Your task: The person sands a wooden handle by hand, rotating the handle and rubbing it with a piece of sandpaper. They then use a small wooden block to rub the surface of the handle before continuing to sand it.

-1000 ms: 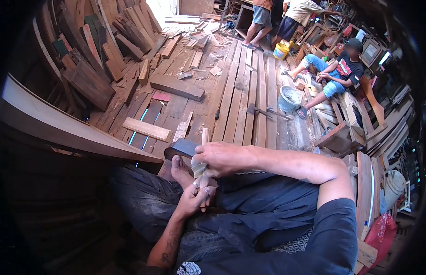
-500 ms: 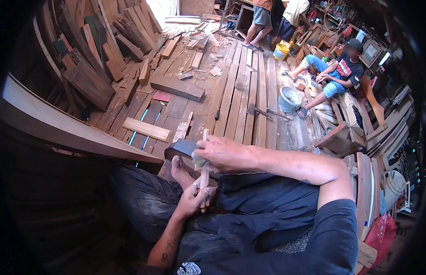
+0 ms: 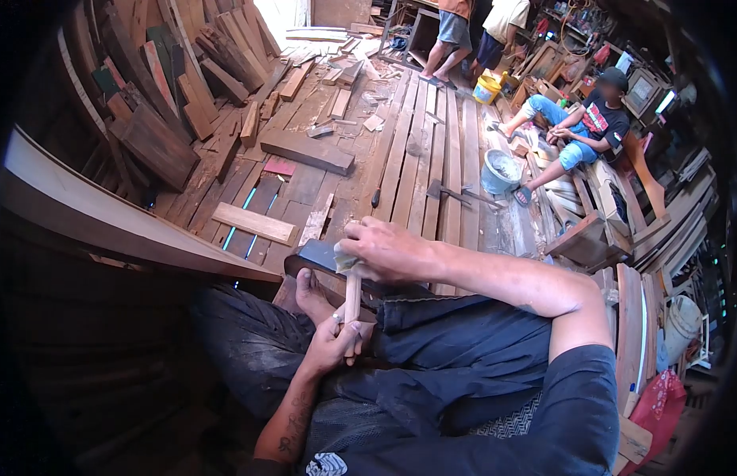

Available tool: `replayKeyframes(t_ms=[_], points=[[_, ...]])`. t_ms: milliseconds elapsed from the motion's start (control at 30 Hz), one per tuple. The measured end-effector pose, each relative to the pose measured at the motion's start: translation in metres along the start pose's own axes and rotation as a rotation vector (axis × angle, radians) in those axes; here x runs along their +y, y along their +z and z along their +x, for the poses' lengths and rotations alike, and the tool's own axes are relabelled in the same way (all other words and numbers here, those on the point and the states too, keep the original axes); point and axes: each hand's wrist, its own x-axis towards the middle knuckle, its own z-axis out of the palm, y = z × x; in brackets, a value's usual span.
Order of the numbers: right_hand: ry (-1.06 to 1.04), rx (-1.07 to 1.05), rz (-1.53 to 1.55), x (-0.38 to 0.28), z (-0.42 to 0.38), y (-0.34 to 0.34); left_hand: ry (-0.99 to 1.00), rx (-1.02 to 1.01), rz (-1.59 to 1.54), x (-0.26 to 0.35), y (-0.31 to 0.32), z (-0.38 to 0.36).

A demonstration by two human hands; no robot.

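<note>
My left hand (image 3: 333, 343) is closed round the lower end of a narrow wooden stick (image 3: 352, 298), low between my legs. Farther up the same stick, my right hand (image 3: 389, 251) is wrapped over it, pressing a pale folded piece of sandpaper (image 3: 345, 263) against the wood. The stick's top end is mostly covered by my right fingers. Just beyond my bare foot (image 3: 311, 295) sits a dark block-like object (image 3: 316, 255), partly hidden behind the right hand.
Long planks (image 3: 416, 159) run across the floor, with a hammer-like tool (image 3: 449, 192) on them. A grey bucket (image 3: 501, 171) stands near a seated person (image 3: 598, 119). Boards (image 3: 158, 143) lean at left; a curved timber (image 3: 130, 210) lies close by. Two people stand at the back.
My right hand has slid up along the stick with the sandpaper, baring more wood below it and covering the top end. My left hand stays in place.
</note>
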Motion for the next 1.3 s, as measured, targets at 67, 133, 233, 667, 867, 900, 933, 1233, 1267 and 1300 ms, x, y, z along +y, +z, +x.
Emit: replayKeyframes(t_ms=[67,133,233,667,867,900,933,1233,1267,1300], points=[[-0.018,0.034,-0.032,-0.004,-0.002,0.002,-0.016,-0.008,-0.005,-0.001,0.0,-0.001],[-0.042,-0.063,0.061,-0.003,-0.001,0.006,-0.027,-0.013,-0.008,-0.002,-0.001,-0.001],[-0.018,-0.035,0.001,-0.004,0.0,0.007,-0.018,-0.009,-0.005,-0.001,-0.001,0.0],[-0.09,-0.129,-0.01,-0.019,0.001,0.002,-0.03,-0.002,0.024,-0.006,-0.002,-0.001],[-0.091,0.015,-0.174,-0.016,0.002,-0.001,-0.015,0.003,-0.01,-0.002,0.001,-0.001],[-0.096,-0.033,-0.099,-0.015,0.001,0.001,-0.01,0.003,-0.008,-0.001,0.001,0.0],[-0.101,-0.082,-0.022,-0.012,0.001,0.004,-0.009,0.002,-0.004,0.0,0.002,0.0],[-0.116,-0.182,0.079,-0.009,0.001,0.003,-0.007,-0.006,0.009,0.0,0.001,-0.001],[-0.109,-0.127,0.023,-0.008,0.001,0.005,-0.01,-0.01,0.01,0.0,0.0,-0.001],[-0.102,-0.074,-0.034,-0.007,0.0,0.005,-0.012,-0.014,0.009,-0.001,0.0,-0.002]])
